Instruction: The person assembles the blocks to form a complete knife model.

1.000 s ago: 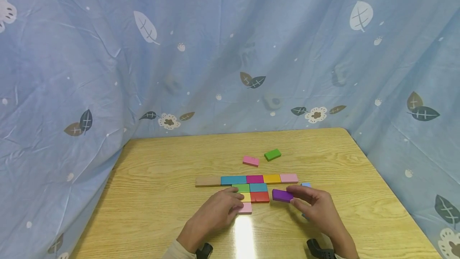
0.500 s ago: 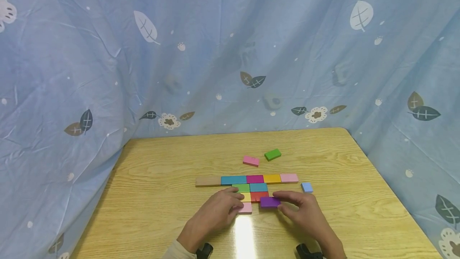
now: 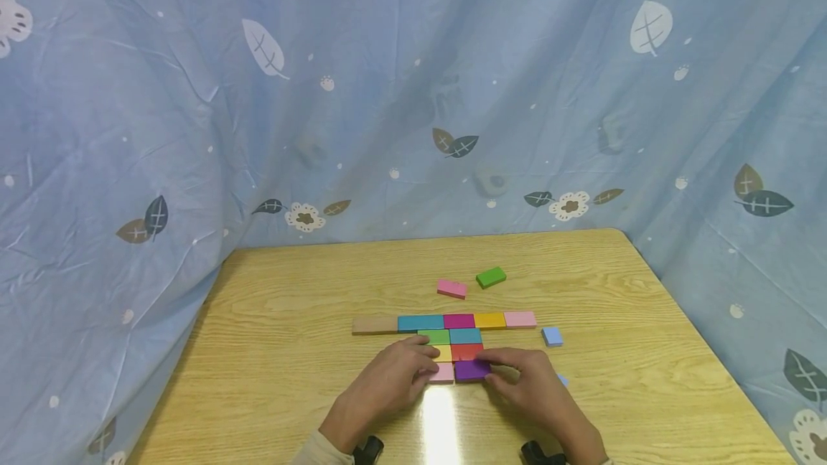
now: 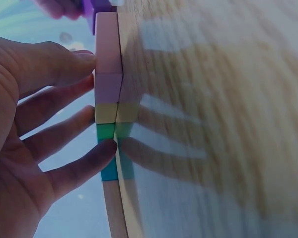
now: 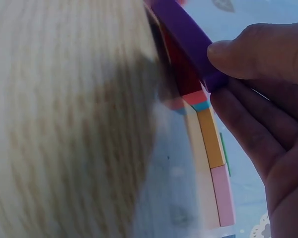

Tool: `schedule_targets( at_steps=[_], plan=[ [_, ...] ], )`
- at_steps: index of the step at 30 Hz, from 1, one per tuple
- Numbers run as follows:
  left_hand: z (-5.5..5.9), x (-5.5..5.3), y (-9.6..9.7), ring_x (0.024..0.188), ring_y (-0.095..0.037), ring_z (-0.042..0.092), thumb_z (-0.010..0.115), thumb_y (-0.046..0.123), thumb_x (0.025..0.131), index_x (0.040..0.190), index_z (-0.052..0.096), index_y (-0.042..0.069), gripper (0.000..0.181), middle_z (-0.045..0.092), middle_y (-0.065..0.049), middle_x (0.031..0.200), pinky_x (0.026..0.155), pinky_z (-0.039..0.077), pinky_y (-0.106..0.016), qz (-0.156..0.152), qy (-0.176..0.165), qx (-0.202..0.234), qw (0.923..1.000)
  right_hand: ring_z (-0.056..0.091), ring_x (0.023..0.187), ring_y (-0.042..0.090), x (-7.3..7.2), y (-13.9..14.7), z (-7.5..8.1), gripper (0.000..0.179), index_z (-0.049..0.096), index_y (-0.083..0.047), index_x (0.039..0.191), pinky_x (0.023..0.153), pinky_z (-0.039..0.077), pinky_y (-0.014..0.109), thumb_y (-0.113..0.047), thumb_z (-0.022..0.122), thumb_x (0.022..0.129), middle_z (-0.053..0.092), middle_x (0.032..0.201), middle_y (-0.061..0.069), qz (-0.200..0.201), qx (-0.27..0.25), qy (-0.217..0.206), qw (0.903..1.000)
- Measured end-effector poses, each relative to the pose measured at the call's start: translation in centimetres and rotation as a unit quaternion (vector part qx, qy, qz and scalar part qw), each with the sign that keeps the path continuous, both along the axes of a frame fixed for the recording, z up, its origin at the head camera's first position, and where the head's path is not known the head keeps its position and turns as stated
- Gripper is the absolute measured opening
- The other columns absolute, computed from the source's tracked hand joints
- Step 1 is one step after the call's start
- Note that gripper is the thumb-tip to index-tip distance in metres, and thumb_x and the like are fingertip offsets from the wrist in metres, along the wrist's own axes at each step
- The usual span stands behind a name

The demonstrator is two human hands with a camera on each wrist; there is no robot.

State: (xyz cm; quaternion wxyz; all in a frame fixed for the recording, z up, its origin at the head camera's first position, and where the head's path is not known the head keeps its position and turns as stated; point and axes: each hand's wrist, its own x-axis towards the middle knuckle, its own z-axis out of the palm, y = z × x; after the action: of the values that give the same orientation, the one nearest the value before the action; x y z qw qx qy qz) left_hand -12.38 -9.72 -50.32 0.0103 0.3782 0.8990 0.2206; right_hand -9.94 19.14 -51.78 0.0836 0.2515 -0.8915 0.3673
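Purple block (image 3: 472, 371) is pinched in right hand (image 3: 531, 384); should be lowered level, adjacent pink block (image 3: 443, 374) steadied by left hand (image 3: 393, 374), fingers apart.

No readable text, numbers or labels

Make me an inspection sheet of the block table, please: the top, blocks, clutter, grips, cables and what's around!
Surface: wood-grain table, with a bright glare streak toward the near edge.
Job's things: purple block, right of the near light pink block; red block just beyond it; five-block row farther back.
Clutter: darker pink block and loose green block beyond the row; light blue block to the right; another light blue piece, partly hidden.
Left grip: touches the near light pink block.
Right grip: pinches the purple block's right end.
Cables: nothing seen.
Surroundings: blue leaf-and-flower cloth behind and beside the table.
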Motion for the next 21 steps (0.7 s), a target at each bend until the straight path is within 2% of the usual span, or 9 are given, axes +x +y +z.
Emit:
schedule_targets(
  at_steps=[11, 21],
  plan=[
    [0.00, 0.00, 0.09, 0.140, -0.029, 0.067, 0.072, 0.009, 0.105, 0.113, 0.087, 0.015, 0.018, 0.078, -0.002, 0.134, 0.122, 0.053, -0.042, 0.006, -0.007, -0.010, 0.9999, 0.082, 0.107, 0.023, -0.16, -0.37, -0.72, 0.042, 0.084, -0.010, 0.119, 0.089, 0.069, 0.038, 0.006, 0.091, 0.081, 0.085, 0.116, 0.003, 0.021, 0.013, 0.041, 0.9988],
    [-0.24, 0.03, 0.08, 0.136, -0.031, 0.069, 0.074, 0.008, 0.104, 0.109, 0.088, 0.013, 0.016, 0.080, -0.003, 0.130, 0.118, 0.056, -0.043, -0.002, 0.016, -0.004, 0.9999, 0.082, 0.102, 0.020, -0.18, -0.81, -0.92, 0.046, 0.083, -0.010, 0.115, 0.088, 0.069, 0.035, 0.010, 0.092, 0.075, 0.085, 0.112, 0.001, 0.025, 0.015, 0.069, 0.9972]
  ],
)
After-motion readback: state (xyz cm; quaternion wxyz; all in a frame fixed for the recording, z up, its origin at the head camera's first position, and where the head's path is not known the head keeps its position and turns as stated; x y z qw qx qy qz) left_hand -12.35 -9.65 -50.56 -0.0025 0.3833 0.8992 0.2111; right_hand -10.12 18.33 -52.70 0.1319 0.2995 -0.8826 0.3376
